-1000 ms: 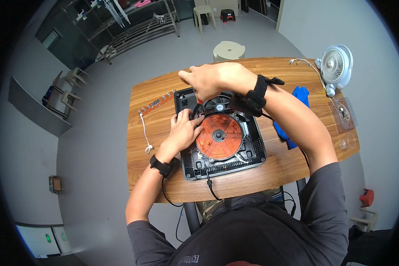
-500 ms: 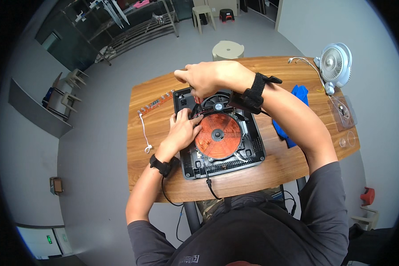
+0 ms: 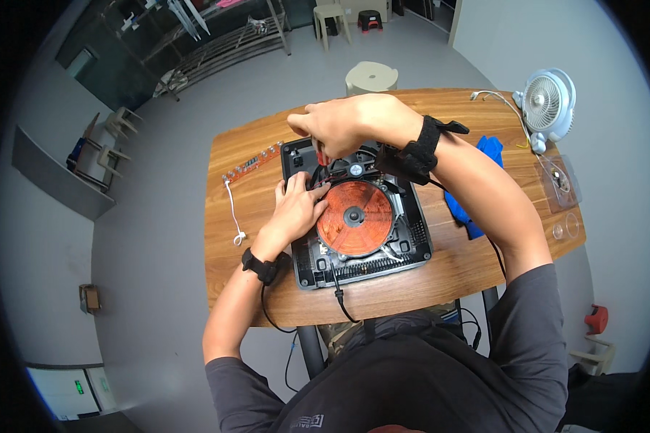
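An opened induction cooker (image 3: 312,256) lies on the wooden table, its black housing holding a round copper coil (image 3: 357,234) and a black cooling fan (image 3: 356,170) beyond it. My right hand (image 3: 336,128) is closed around an upright screwdriver (image 3: 321,154) with a reddish handle, above the far left part of the housing. Its tip is hard to make out. My left hand (image 3: 294,208) lies over the housing's left side with fingers apart, index finger and thumb at the coil's left edge. Dark straps circle both wrists.
An orange circuit board (image 3: 253,165) with a white cable (image 3: 232,209) lies left of the cooker. To the right are a blue cloth (image 3: 489,149), a clear plastic tray (image 3: 558,182) and a light-blue fan (image 3: 545,105). A black cord (image 3: 340,294) leaves the cooker's near edge.
The hands keep nearly the same places. My right hand and wrist have shifted very slightly, and the view has moved a little; the screwdriver stays over the same area.
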`<state>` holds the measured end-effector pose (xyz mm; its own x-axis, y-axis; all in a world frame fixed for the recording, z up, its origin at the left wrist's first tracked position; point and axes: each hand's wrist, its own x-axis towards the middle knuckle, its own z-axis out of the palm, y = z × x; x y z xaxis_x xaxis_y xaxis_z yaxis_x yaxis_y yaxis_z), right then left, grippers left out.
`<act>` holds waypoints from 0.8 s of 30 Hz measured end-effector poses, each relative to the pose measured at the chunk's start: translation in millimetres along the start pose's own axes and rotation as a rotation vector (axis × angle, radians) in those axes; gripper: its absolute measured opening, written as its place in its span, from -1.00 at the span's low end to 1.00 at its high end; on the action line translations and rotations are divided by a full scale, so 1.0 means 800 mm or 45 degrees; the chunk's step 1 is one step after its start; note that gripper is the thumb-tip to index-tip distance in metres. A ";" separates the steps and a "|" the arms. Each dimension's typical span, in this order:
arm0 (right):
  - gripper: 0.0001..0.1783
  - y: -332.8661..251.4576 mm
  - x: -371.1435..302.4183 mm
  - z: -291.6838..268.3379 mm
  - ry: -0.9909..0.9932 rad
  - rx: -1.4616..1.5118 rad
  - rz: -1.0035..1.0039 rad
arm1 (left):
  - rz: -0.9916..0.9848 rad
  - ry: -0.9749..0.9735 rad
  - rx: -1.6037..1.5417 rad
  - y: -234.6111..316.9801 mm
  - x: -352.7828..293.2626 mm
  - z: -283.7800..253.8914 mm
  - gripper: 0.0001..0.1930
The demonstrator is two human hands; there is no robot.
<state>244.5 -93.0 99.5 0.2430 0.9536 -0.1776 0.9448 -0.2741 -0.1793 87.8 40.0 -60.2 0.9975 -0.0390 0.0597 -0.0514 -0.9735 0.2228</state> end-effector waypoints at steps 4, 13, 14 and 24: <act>-0.66 -0.004 0.006 0.009 0.120 0.078 0.071 | -0.027 -0.004 0.027 0.004 0.000 -0.003 -0.57; -0.51 -0.015 0.002 0.002 0.090 -0.111 0.141 | -0.021 0.000 0.013 0.001 -0.003 -0.001 -0.57; -0.49 -0.019 -0.004 -0.007 0.034 0.005 0.164 | -0.027 -0.001 0.011 0.000 -0.003 -0.002 -0.57; -0.47 -0.015 0.012 0.007 0.216 -0.188 0.218 | -0.034 0.014 0.048 -0.005 -0.008 0.003 -0.57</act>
<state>234.4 -81.4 94.8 0.4236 0.9055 -0.0261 0.9055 -0.4241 -0.0155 81.9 43.2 -63.7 0.9978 -0.0109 0.0651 -0.0230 -0.9819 0.1878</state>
